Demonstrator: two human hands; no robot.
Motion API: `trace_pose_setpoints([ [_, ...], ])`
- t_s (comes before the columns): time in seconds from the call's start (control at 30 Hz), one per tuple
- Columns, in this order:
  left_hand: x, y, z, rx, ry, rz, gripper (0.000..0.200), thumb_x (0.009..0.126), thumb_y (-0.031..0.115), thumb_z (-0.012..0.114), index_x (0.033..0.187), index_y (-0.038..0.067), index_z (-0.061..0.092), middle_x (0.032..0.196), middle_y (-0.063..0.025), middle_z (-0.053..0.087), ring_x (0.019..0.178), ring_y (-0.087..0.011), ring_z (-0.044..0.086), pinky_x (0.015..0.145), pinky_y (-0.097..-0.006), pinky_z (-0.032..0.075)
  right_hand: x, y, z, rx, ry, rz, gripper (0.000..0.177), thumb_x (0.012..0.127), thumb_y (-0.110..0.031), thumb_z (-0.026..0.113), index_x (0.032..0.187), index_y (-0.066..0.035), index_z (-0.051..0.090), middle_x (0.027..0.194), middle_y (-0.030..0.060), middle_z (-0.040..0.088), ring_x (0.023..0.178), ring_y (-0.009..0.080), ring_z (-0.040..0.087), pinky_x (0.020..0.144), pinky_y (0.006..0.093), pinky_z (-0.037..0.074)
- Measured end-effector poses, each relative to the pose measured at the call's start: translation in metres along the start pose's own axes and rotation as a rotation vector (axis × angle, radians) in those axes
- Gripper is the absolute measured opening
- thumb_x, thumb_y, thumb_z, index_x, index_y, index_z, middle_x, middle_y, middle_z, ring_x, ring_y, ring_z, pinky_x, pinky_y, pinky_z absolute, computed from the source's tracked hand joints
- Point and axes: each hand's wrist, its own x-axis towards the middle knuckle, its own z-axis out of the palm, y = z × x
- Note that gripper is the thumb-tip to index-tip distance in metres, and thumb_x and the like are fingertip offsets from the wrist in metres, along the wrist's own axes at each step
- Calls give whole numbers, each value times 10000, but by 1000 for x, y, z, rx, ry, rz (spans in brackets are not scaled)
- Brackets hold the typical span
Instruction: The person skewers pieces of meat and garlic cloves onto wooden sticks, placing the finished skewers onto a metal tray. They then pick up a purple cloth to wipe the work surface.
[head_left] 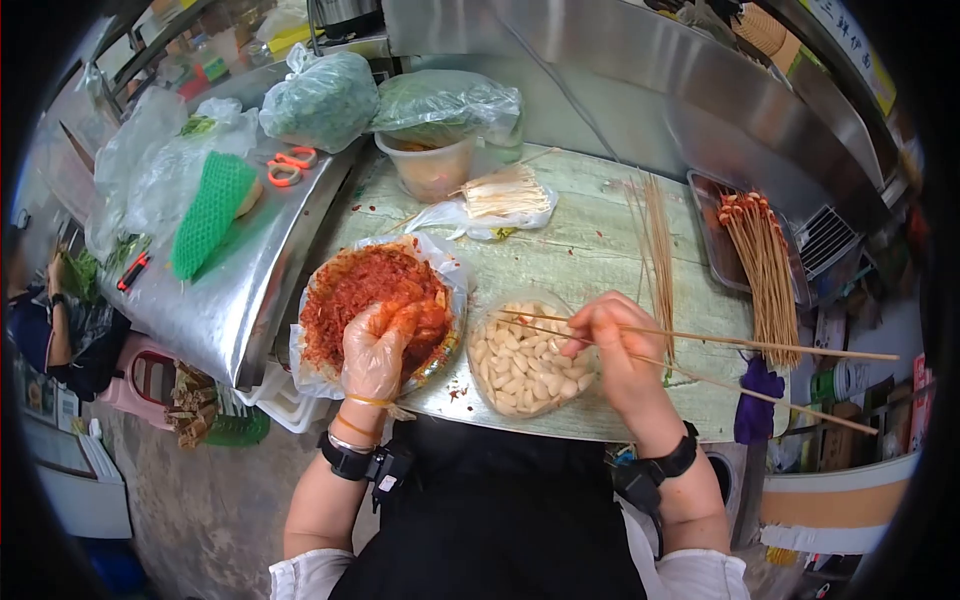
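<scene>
My left hand [375, 345], in a clear plastic glove smeared red, is over a lined bowl [459, 300] of red chili mix [350, 285]. Its fingers curl closed round something coated in red that I cannot make out. In my right hand [615, 345] two long bamboo skewers [760, 343] are pinched between thumb and fingers. Their short ends point left, over a clear tub of peeled garlic cloves [520, 365], and their long ends reach right past the table edge. The tub stands right beside the chili bowl.
Behind the bowls are a bundle of pale sticks [502, 190] on plastic and a tub [428, 168]. Loose skewers [657, 260] lie to the right, near a tray [715, 240] with many loaded skewers [757, 260]. Orange-handled scissors [288, 165] lie on the left metal counter. A person's arm [58, 330] shows far left.
</scene>
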Motion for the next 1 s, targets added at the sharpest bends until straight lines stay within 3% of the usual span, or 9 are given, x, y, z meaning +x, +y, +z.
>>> trace_pose_setpoints([
  [0.13,-3,12,3,-26,-15,-37,202,939,108,503,1013,-61,585,960,-124,653,855,-177,642,745,-272,528,1,-19,-3,308,85,85,343,982,-178,406,815,66,579,822,103,552,658,164,630,621,250,512],
  [0.23,-9,18,5,-192,-101,-178,455,978,375,403,1062,-46,552,961,-141,649,848,-205,651,746,-306,536,7,-33,10,296,7,9,342,979,-203,417,817,56,570,819,111,548,647,167,617,604,261,511],
  [0.33,-13,24,12,-211,-102,-175,466,982,376,390,1066,-50,558,966,-132,648,855,-185,643,747,-287,527,14,-35,22,189,-100,-98,351,980,-229,419,823,49,565,803,115,542,639,168,605,594,272,509],
  [0.37,-12,22,7,-125,-157,-141,365,962,271,483,1093,-62,554,973,-119,649,873,-165,631,761,-262,514,15,-35,25,137,-163,-150,337,977,-217,425,836,53,571,799,116,544,642,163,602,595,271,502],
  [0.5,-16,28,12,201,-148,-70,329,836,9,624,1141,-78,537,1006,-124,647,902,-163,626,775,-268,516,16,-39,32,-23,-250,-291,279,964,-165,441,861,52,584,800,117,550,643,155,598,592,264,487],
  [0.57,-17,27,12,94,-130,-117,313,855,17,600,1146,-77,536,1015,-135,645,905,-178,630,776,-277,521,14,-44,38,-103,-203,-351,137,902,-85,528,829,1,606,759,92,575,647,185,587,569,277,458],
  [0.7,-16,25,11,-160,-96,-252,277,906,29,522,1161,-80,528,1048,-169,632,929,-228,636,796,-318,531,9,-53,31,-115,-188,-378,134,900,-91,533,831,5,596,762,101,575,634,176,598,567,277,462],
  [0.87,-16,19,8,-379,-92,-191,274,929,56,488,1162,-84,525,1071,-180,613,985,-257,618,821,-350,526,-6,-42,17,104,-21,-189,178,935,-137,485,873,4,574,768,104,578,608,164,617,574,272,466],
  [1.0,-20,22,12,-491,-91,-162,273,931,81,498,1149,-79,534,1093,-188,602,1034,-284,598,850,-380,519,-14,-40,17,78,-7,-232,205,953,-155,452,879,-6,572,754,96,589,617,161,604,585,266,456],
])
